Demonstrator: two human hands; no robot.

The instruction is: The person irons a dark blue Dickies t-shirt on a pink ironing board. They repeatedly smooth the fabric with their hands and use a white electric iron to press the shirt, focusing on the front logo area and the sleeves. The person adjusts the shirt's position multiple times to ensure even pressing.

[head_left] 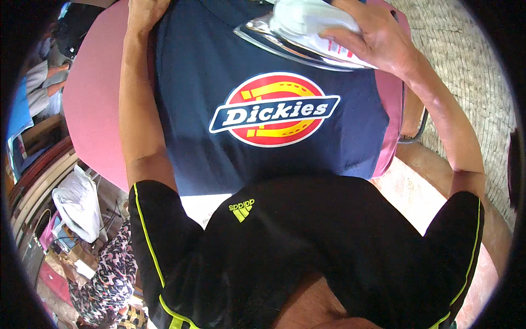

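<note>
My right hand (381, 41) is closed round the handle of a white clothes iron (298, 24). Its shiny metal plate lies over the upper right of a dark navy T-shirt (192, 109), with the tip pointing left. Below the iron, the shirt carries a big red and yellow oval print (274, 134) crossed by a dark banner. At the shirt's upper left edge is my left hand (147, 12), its fingers mostly cut off by the top of the picture. The shirt is spread over a pink padded board (98, 109).
On the left, a white plastic bag (79, 203) rests among clutter beside stacked boards. Lower down is a patterned cloth (109, 279). Another person's bare legs (57, 79) show at the far left. To the right lies a woven mat (466, 60) by a curved tan ledge (424, 164).
</note>
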